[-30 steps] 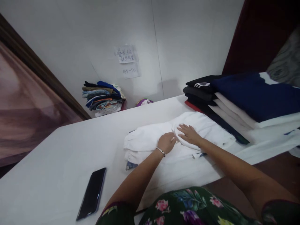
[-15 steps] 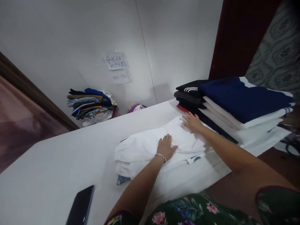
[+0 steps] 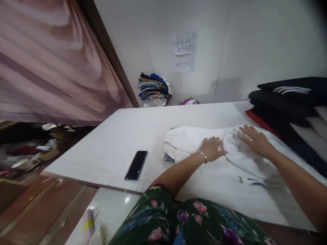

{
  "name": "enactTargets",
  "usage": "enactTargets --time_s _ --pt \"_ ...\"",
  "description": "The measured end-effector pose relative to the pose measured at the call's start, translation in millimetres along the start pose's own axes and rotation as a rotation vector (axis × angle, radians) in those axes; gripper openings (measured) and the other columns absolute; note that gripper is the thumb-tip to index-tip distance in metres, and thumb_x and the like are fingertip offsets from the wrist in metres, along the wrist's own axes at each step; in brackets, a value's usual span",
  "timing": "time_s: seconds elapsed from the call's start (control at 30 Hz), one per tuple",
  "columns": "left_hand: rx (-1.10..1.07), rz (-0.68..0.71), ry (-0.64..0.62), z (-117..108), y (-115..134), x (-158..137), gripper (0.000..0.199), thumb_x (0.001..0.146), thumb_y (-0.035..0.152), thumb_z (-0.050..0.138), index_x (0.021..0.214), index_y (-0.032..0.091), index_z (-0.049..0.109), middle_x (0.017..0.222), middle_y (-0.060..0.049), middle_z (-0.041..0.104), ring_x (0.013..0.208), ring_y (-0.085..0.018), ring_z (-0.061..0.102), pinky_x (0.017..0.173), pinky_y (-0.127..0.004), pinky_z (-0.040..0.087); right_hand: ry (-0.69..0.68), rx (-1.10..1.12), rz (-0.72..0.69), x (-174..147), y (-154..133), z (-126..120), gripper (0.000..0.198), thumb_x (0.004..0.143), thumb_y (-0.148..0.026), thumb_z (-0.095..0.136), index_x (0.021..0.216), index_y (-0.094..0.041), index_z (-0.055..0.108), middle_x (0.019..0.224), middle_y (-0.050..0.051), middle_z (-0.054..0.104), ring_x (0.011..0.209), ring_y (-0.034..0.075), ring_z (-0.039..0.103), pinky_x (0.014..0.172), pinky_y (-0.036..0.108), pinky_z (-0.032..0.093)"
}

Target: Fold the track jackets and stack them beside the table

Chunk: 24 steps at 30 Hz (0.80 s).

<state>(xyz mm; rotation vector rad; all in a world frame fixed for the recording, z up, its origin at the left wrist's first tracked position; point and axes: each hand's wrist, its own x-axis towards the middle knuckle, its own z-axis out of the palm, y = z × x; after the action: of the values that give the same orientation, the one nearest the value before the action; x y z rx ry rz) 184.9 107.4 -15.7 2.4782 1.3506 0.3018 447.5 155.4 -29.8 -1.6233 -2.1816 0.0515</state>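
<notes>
A folded white garment (image 3: 190,137) lies on the white table (image 3: 109,143), with a bit of blue denim (image 3: 168,157) showing from under its left end. My left hand (image 3: 212,149), a bracelet on its wrist, rests on the middle of the garment with its fingers stretched out. Further right, my right hand (image 3: 255,140) is over the garment's right part, fingers extended and apart. Whether its palm presses on the cloth I cannot tell. Neither hand grips anything.
A black phone (image 3: 136,165) lies left of the garment. Stacked dark clothes (image 3: 286,102) stand at the right. Another clothes pile (image 3: 154,89) is beyond the table's far edge, below paper notes (image 3: 184,51) on the wall. A pink curtain (image 3: 56,61) hangs at left.
The camera view has swung left, so the table's left end and the floor now show. Both hands stay on the white garment, with the right hand's fingers shifted slightly.
</notes>
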Motion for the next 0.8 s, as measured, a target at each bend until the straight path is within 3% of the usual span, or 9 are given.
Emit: enactTargets --time_s 0.1,0.2,0.3,0.37,0.47,0.57,0.7,0.8 --pt "0.012 -0.148 0.217 -35.6 -36.8 -33.4 0.052 0.088 0.053 0.048 0.133 0.026 0.048 0.151 -0.005 0.035 0.142 -0.023 0.021 0.116 -0.049 0.010 -0.077 -0.028 -0.141 -20.9 -44.5 14.6 0.058 0.092 -0.056 0.029 0.143 -0.032 0.038 0.153 0.006 0.028 0.141 0.030 0.023 0.109 0.057 0.024" --pt "-0.071 -0.482 0.381 -67.9 -92.7 -72.4 0.050 0.087 0.042 0.054 0.131 0.019 0.051 0.149 -0.009 0.037 0.141 -0.023 0.024 0.116 -0.041 0.014 -0.106 -0.116 -0.219 -42.5 -67.5 41.7 0.059 0.090 -0.058 0.028 0.137 -0.028 0.046 0.151 0.008 0.033 0.139 0.031 0.027 0.106 0.059 0.026" --pt "-0.377 -0.860 0.425 -83.1 -139.2 -101.3 0.053 0.087 0.040 0.054 0.131 0.010 0.050 0.147 -0.017 0.039 0.138 -0.026 0.032 0.113 -0.035 0.021 -0.056 -0.185 -0.271 -53.3 -70.1 63.5 0.058 0.090 -0.057 0.029 0.133 -0.026 0.052 0.151 0.010 0.033 0.139 0.032 0.026 0.106 0.058 0.026" --pt "-0.530 -0.977 0.399 -82.5 -154.9 -110.5 0.054 0.087 0.043 0.053 0.126 0.005 0.053 0.140 -0.023 0.046 0.132 -0.030 0.041 0.109 -0.037 0.028 -0.023 -0.201 -0.286 -54.9 -67.6 69.3 0.057 0.090 -0.057 0.030 0.133 -0.026 0.051 0.151 0.010 0.033 0.140 0.031 0.025 0.106 0.057 0.026" --pt "-0.640 -0.994 0.368 -74.7 -159.1 -111.5 0.058 0.083 0.052 0.056 0.118 0.006 0.059 0.129 -0.023 0.056 0.124 -0.032 0.050 0.101 -0.037 0.038 -0.017 -0.207 -0.287 -54.1 -66.0 68.9 0.056 0.090 -0.055 0.030 0.134 -0.026 0.050 0.151 0.010 0.033 0.140 0.031 0.026 0.107 0.057 0.026" --pt "-0.814 -0.953 0.343 -69.3 -155.3 -106.2 0.060 0.081 0.058 0.055 0.115 0.009 0.061 0.118 -0.019 0.064 0.113 -0.028 0.060 0.091 -0.033 0.047 -0.037 -0.210 -0.271 -53.2 -69.0 65.9 0.055 0.091 -0.054 0.032 0.135 -0.027 0.049 0.151 0.009 0.032 0.140 0.031 0.025 0.107 0.057 0.025" --pt "-1.377 -0.836 0.247 -66.5 -154.1 -102.1 0.046 0.079 0.042 0.065 0.109 0.009 0.063 0.099 -0.015 0.072 0.093 -0.025 0.069 0.083 -0.034 0.054 -0.105 -0.185 -0.215 -51.8 -78.2 58.1 0.055 0.091 -0.054 0.034 0.136 -0.028 0.049 0.152 0.008 0.030 0.141 0.030 0.023 0.108 0.056 0.024" --pt "-1.512 -0.805 0.275 -69.1 -154.9 -100.3 0.039 0.069 0.028 0.075 0.102 0.009 0.066 0.088 -0.012 0.074 0.085 -0.025 0.070 0.081 -0.036 0.056 -0.206 -0.149 -0.152 -48.1 -86.8 47.0 0.056 0.090 -0.054 0.036 0.138 -0.028 0.046 0.154 0.008 0.026 0.142 0.029 0.019 0.111 0.054 0.019"
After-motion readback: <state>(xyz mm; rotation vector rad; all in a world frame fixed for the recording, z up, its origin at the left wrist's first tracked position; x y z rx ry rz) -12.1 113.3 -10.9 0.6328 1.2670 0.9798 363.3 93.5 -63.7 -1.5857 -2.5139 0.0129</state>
